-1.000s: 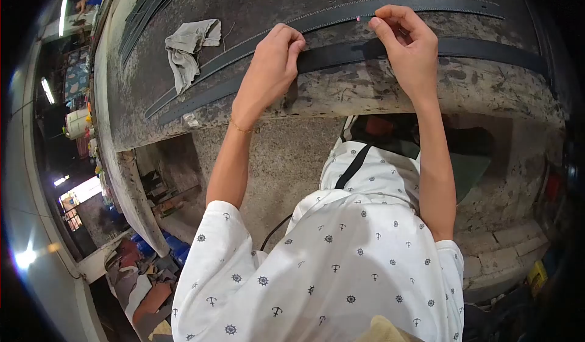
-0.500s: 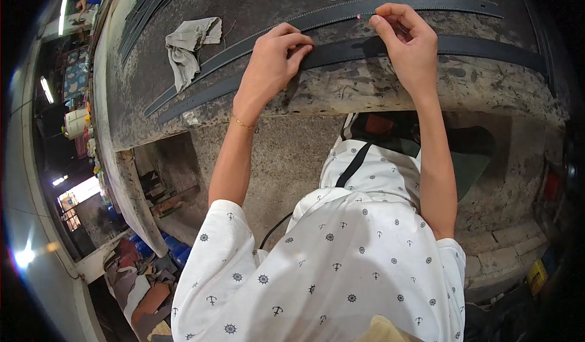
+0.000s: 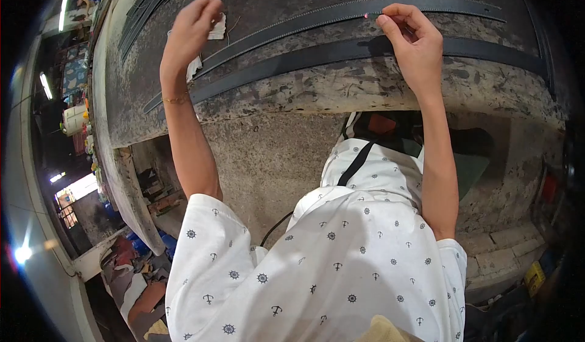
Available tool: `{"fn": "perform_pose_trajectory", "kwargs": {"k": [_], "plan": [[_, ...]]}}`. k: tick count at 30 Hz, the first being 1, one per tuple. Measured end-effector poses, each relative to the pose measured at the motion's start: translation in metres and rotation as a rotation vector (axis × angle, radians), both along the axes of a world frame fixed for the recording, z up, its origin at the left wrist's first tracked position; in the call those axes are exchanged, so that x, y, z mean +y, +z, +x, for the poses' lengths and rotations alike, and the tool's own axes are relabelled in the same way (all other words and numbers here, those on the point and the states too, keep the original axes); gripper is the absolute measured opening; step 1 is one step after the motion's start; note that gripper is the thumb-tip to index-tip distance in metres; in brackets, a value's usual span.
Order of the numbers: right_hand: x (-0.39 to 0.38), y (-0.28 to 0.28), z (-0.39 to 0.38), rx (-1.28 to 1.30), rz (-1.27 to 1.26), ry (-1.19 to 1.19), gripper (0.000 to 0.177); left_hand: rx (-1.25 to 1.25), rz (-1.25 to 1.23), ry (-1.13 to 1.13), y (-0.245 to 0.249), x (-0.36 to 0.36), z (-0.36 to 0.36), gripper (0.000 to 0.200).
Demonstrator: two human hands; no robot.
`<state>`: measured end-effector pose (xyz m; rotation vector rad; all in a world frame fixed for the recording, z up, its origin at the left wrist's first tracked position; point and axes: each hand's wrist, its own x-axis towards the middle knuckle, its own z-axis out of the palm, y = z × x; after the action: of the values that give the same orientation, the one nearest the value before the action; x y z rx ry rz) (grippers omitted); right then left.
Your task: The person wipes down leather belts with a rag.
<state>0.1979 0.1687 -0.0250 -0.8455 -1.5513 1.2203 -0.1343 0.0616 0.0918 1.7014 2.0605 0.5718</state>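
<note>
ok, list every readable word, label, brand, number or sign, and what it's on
No readable text anywhere.
Yellow rectangular object, lower right: markings too blurred to read.
White rounded container, left background: too small to tell.
Two long dark flat strips: no lettering visible.
White short-sleeved shirt: anchors and ship's wheels only.

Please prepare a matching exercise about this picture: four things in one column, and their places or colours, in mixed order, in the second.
1. Left hand
2. Right hand
3. Shirt
4. Bracelet

A. White, with a dark print
B. Around the left wrist
C. Seen in front of the pale cloth
D. By the right half of the upper strap

Pairs: 1-C, 2-D, 3-A, 4-B
</note>
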Motion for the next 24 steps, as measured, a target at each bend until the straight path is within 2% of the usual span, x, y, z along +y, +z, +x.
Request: {"fn": "perform_pose_trajectory", "kwargs": {"k": [1, 2, 4, 5, 9, 12, 15, 17, 18, 21, 24], "plan": [[0.0, 0.0, 0.0, 0.003, 0.002, -0.001, 0.016, 0.006, 0.093, 0.12, 0.002, -0.001, -0.001, 0.032], [0.0, 0.0, 0.0, 0.002, 0.001, 0.0, 0.016, 0.006, 0.092, 0.121, -0.004, -0.003, 0.003, 0.032], [0.0, 0.001, 0.0, 0.014, 0.012, -0.003, 0.016, 0.097, -0.033, 0.086, -0.018, -0.009, 0.036, 0.03], [0.0, 0.0, -0.001, 0.014, 0.013, -0.002, 0.016, 0.129, -0.079, -0.019, -0.018, -0.011, 0.057, 0.03], [0.0, -0.001, 0.001, -0.024, 0.022, 0.001, 0.016, 0.154, -0.011, -0.158, -0.05, -0.01, 0.101, 0.034], [0.001, -0.002, 0.0, 0.0, 0.015, 0.009, 0.016, 0.123, 0.228, -0.251, -0.065, -0.006, 0.121, 0.046], [0.0, 0.0, 0.0, -0.002, 0.008, 0.01, 0.016, 0.147, 0.222, -0.228, -0.071, -0.003, 0.126, 0.039], [0.002, 0.001, 0.001, -0.028, 0.024, -0.005, 0.016, -0.019, 0.088, -0.151, -0.074, -0.001, 0.115, 0.025], [0.001, 0.0, 0.001, -0.028, 0.02, -0.007, 0.016, -0.022, 0.087, -0.156, -0.073, -0.002, 0.111, 0.025], [0.0, 0.0, 0.0, -0.028, 0.003, -0.005, 0.015, 0.165, 0.264, -0.073, -0.072, -0.009, 0.086, 0.011], [0.0, -0.002, 0.001, -0.008, -0.006, 0.006, 0.015, 0.294, 0.198, 0.189, -0.065, -0.022, 0.059, 0.015]]}}
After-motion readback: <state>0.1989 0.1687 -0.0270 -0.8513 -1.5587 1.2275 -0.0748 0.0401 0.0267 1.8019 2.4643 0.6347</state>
